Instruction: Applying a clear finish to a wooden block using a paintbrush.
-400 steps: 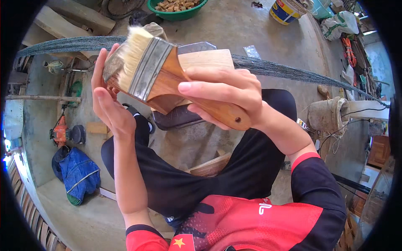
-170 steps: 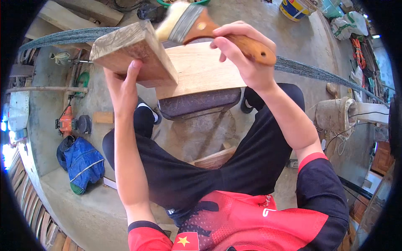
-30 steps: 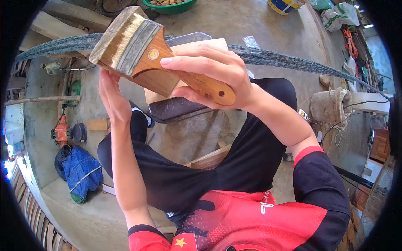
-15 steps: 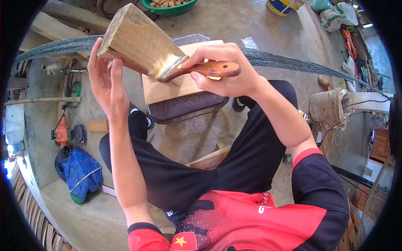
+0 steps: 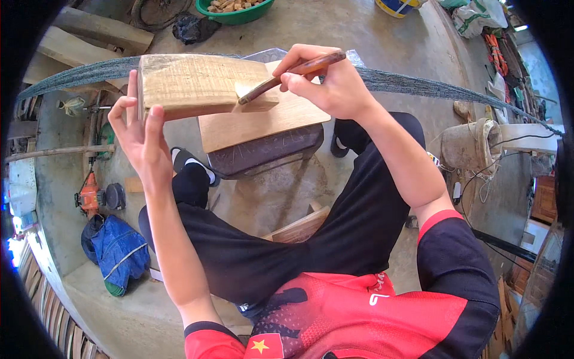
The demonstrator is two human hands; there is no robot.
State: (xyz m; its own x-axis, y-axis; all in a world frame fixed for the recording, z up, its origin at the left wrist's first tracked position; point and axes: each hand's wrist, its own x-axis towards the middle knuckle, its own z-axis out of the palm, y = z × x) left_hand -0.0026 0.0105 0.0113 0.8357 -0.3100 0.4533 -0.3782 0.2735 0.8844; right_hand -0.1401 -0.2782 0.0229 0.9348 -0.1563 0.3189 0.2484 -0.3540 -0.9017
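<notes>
My left hand grips the left end of a pale wooden block, held nearly level with its broad grained face up. My right hand is closed on the wooden handle of a wide paintbrush, seen edge-on, whose pale bristles touch the block's right part near the lower edge. Beneath both lies a light wooden board on a dark seat-like support between my knees.
A grey cord bundle stretches across the view. Behind are a green tub of wood pieces and timber. An orange machine and blue fabric lie left; a dirty bucket and white post stand right.
The block has swung from a steep diagonal to nearly level. The brush has turned edge-on, its handle now angled up to the right. My left hand has shifted left and down.
</notes>
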